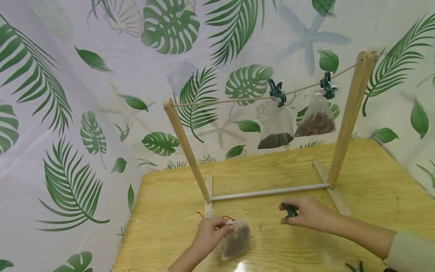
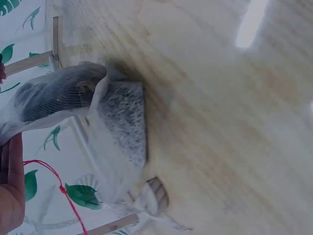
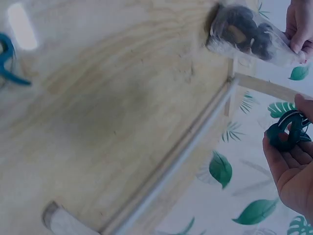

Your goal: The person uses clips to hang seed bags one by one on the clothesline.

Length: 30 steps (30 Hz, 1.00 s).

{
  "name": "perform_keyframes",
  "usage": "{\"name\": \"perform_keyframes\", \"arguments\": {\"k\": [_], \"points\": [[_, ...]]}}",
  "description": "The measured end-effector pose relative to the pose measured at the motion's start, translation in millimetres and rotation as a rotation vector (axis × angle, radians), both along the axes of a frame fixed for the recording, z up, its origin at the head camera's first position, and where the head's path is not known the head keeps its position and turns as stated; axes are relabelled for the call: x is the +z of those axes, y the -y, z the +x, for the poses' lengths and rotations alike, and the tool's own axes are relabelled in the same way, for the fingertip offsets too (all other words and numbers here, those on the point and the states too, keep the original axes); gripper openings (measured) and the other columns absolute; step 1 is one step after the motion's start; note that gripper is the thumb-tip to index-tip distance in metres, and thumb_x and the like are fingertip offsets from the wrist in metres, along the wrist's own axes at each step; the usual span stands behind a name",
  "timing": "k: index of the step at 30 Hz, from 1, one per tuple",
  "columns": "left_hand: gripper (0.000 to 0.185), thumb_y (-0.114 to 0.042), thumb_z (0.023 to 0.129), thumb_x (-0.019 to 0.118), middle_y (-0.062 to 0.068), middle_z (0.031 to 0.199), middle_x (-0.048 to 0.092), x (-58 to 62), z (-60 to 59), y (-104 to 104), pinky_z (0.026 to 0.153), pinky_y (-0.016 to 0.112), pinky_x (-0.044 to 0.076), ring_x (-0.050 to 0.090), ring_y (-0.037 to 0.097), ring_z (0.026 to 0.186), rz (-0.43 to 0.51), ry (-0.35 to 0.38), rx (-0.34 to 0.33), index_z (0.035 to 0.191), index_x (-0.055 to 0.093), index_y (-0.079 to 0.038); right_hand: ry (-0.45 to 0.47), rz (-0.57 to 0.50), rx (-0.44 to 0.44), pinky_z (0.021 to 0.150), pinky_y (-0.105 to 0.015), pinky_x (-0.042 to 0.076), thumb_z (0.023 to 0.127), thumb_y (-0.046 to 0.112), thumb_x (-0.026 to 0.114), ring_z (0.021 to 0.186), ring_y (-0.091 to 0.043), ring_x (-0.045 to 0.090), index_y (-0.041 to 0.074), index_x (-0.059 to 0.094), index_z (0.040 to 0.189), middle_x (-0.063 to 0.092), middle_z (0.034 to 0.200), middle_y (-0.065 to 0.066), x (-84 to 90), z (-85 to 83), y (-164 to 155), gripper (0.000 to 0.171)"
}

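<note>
Over the counter (image 1: 163, 204), left grip (image 1: 211, 233): pinched on a bag (image 1: 236, 240) by its top
Bag: between the two grips
Right grip (image 1: 307, 212): clamped on a clip (image 1: 290, 211)
Forearms (image 1: 360, 233): left slanting forward, right reaching leftward

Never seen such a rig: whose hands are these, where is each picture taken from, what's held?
No robot: a person works bare-handed. The widest picture comes from a head camera looking down; the others from a camera on each wrist. The left hand pinches a see-through bag by its top; the right hand holds a dark green clip. On the table stands a wooden frame whose rope carries two clipped bags. What looks like another clip lies partly out of view. The left wrist view shows another bag nearby.
</note>
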<state>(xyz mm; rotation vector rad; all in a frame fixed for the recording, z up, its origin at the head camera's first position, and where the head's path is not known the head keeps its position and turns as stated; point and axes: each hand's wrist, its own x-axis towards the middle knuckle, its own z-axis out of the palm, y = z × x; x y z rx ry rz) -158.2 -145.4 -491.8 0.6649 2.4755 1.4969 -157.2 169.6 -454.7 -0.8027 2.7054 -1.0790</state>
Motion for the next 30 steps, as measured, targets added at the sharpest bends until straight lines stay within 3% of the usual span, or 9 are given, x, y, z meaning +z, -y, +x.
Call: {"name": "perform_keyframes", "arguments": {"k": [7, 10, 15, 19, 24, 27, 30], "points": [[0.024, -0.026, 0.092, 0.061, 0.005, 0.081, 0.071, 21.1, -13.7, -7.2, 0.059, 0.018, 0.049, 0.059, 0.004, 0.064, -0.092, -0.13, -0.059, 0.096, 0.074, -0.006, -0.177, -0.058, 0.006, 0.067, -0.027, 0.055, 0.078, 0.022, 0.078, 0.082, -0.021, 0.068, 0.008, 0.065, 0.091, 0.071, 0.096, -0.01, 27.0, -9.3, -7.7, 0.023], [0.024, -0.021, 0.093, 0.059, 0.008, 0.086, 0.072, 33.7, -19.2, -9.3, 0.059, 0.017, 0.05, 0.063, 0.01, 0.066, -0.09, -0.191, -0.076, 0.101, 0.072, -0.002, -0.157, -0.1, -0.003, 0.069, -0.027, 0.055, 0.078, 0.022, 0.077, 0.087, -0.022, 0.068, 0.003, 0.065, 0.1, 0.07, 0.1, -0.013, 39.9, -11.4, -8.4, 0.032], [0.019, -0.017, 0.09, 0.062, 0.006, 0.083, 0.071, 55.9, -29.3, -14.6, 0.055, 0.017, 0.047, 0.058, 0.007, 0.062, -0.086, -0.336, -0.055, 0.098, 0.073, -0.003, 0.023, -0.212, -0.012, 0.075, -0.025, 0.055, 0.079, 0.022, 0.077, 0.094, -0.013, 0.067, -0.002, 0.064, 0.111, 0.069, 0.105, -0.015, 61.3, -18.4, -10.4, 0.043], [0.017, -0.015, 0.09, 0.063, 0.006, 0.083, 0.072, 72.4, -38.0, -19.0, 0.051, 0.017, 0.044, 0.057, 0.007, 0.059, -0.073, -0.417, -0.055, 0.097, 0.073, -0.003, 0.134, -0.228, -0.009, 0.076, -0.024, 0.054, 0.079, 0.024, 0.077, 0.095, -0.009, 0.066, -0.002, 0.065, 0.11, 0.069, 0.105, -0.013, 74.5, -23.3, -10.5, 0.043], [0.015, -0.012, 0.089, 0.064, 0.006, 0.085, 0.073, 98.0, -50.4, -23.3, 0.054, 0.018, 0.046, 0.066, 0.013, 0.067, -0.051, -0.461, -0.018, 0.098, 0.073, -0.004, 0.146, -0.19, -0.021, 0.074, -0.021, 0.054, 0.079, 0.028, 0.077, 0.092, -0.012, 0.068, 0.001, 0.066, 0.109, 0.07, 0.102, -0.009, 92.2, -27.1, -3.6, 0.042], [0.016, -0.011, 0.089, 0.064, 0.007, 0.087, 0.073, 113.1, -58.0, -25.8, 0.058, 0.019, 0.05, 0.07, 0.015, 0.073, -0.021, -0.484, 0.002, 0.099, 0.073, -0.004, 0.146, -0.212, -0.004, 0.075, -0.022, 0.054, 0.08, 0.026, 0.077, 0.092, -0.015, 0.068, 0.001, 0.066, 0.108, 0.071, 0.102, -0.01, 102.8, -30.2, 2.7, 0.039], [0.016, -0.011, 0.089, 0.064, 0.009, 0.084, 0.073, 126.0, -63.9, -28.2, 0.056, 0.02, 0.049, 0.069, 0.016, 0.07, 0.013, -0.489, 0.026, 0.099, 0.073, -0.003, 0.132, -0.252, 0.01, 0.076, -0.023, 0.054, 0.08, 0.022, 0.076, 0.092, -0.013, 0.068, -0.001, 0.066, 0.107, 0.07, 0.101, -0.011, 113.6, -33.6, 9.8, 0.037]]}}
